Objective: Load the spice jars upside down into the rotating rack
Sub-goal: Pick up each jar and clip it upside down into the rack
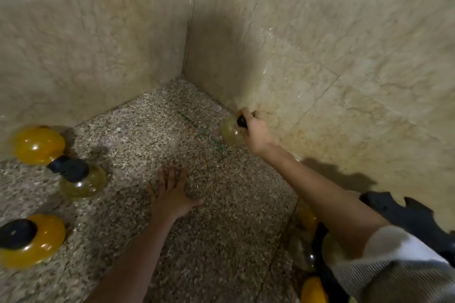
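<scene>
- The jar [230,131], pale and blurred, sits by the right wall; it may be just off the counter [197,241].
- The right hand [256,133] grips it around its black lid [242,121].
- Best next: keep hold of the lid, roll the wrist until the lid faces down, then draw back to the rack [403,216] at lower right and seat it squarely.
- The left hand [172,192] lies flat, fingers spread, on the counter.
- Spare jars [78,179] stand far left.
- Speckled stone counter; beige marble walls [98,44] meet in a corner.
</scene>
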